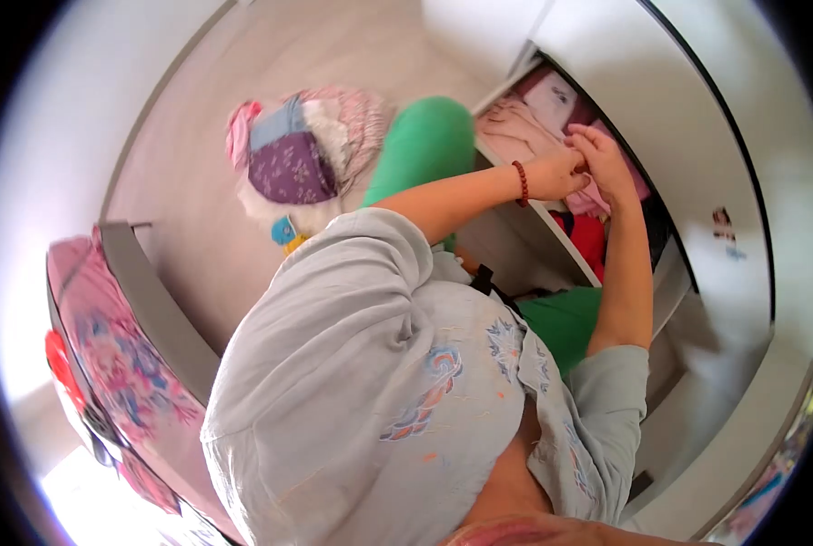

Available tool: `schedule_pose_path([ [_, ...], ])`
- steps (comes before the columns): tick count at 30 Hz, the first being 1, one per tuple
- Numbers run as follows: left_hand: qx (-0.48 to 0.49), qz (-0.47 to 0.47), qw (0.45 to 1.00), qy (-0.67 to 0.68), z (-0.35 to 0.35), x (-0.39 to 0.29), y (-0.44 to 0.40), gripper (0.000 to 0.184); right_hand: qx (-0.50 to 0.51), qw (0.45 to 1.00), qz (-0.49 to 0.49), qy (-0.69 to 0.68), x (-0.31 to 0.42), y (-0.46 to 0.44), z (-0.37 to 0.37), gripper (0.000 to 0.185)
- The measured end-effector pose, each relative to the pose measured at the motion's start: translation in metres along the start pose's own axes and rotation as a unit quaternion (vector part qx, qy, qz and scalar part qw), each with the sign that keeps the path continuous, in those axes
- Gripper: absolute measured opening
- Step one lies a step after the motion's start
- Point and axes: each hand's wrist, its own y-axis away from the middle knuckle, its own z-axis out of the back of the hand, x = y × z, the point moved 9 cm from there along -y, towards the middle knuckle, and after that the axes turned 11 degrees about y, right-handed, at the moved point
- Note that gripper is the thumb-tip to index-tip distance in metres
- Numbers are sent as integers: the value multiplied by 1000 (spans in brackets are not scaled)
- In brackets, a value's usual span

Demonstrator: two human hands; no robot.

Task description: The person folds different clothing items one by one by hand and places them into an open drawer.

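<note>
My left hand [555, 174], with a red bead bracelet [521, 184] at the wrist, reaches over an open drawer [556, 238]. Its fingers are curled in a pinch, and whatever they hold, if anything, is hidden. My right hand [604, 166] meets it from the right, fingers partly stretched and apart, their tips close to the left fingers. Below the hands lies pink cloth [590, 200]. Light pink folded clothing [514, 126] fills the far part of the drawer, and a red cloth [588, 244] lies nearer me.
A pile with a purple patterned cloth [290, 170] and a pink-white knit [363, 123] lies on the floor. My green-trousered knee [424, 136] is beside the drawer. A white cabinet front [697, 155] stands at right. A pink floral cover [129, 350] is at left.
</note>
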Motion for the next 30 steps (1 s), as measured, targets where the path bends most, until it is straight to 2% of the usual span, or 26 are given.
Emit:
schedule_pose_path([
  [2,-61,-22,998,5,48,-18,22,22,8,997,26,-76,70,-7,-41,33],
  [4,-213,-85,971,71,99,-42,56,20,30,996,46,-64,94,-26,-66,32],
  [5,-230,-86,966,78,117,-39,74,20,52,994,68,-75,114,-35,-89,31],
  [7,-324,-23,935,139,166,-15,119,20,89,989,82,-80,150,-49,-148,30],
  [9,-385,-11,906,174,199,21,160,18,129,984,66,-104,157,-69,-202,27],
  [10,-442,-37,842,308,215,44,183,17,146,981,49,-117,157,-78,-231,25],
  [11,-464,2,826,320,233,68,207,18,160,975,43,-149,156,-89,-261,26],
  [13,-547,91,787,270,252,129,264,17,167,971,-59,-158,139,-97,-309,25],
  [14,-584,134,766,232,261,156,294,17,200,962,-94,-162,132,-100,-334,32],
  [15,-597,180,774,105,270,175,319,20,211,958,-127,-148,124,-101,-353,32],
  [16,-600,180,772,110,279,190,338,20,222,952,-161,-133,116,-100,-369,33],
  [18,-550,268,786,-92,299,201,355,48,230,950,-174,-119,112,-99,-387,29],
  [19,-556,269,782,-85,308,200,355,48,237,947,-188,-107,106,-100,-393,26],
  [21,-562,422,690,-171,330,199,375,78,238,943,-223,-63,89,-107,-398,29],
  [22,-565,427,686,-166,339,199,376,78,230,938,-257,-27,82,-107,-397,32],
  [24,-511,538,658,-129,349,219,378,92,245,938,-247,-10,81,-110,-399,33],
  [26,-504,548,658,-112,352,235,375,88,287,943,-162,-41,90,-117,-412,34],
  [29,-448,601,647,-138,345,258,379,78,298,932,-203,22,76,-118,-417,34],
  [30,-491,556,647,-176,350,265,387,65,298,931,-208,18,72,-118,-417,34],
])
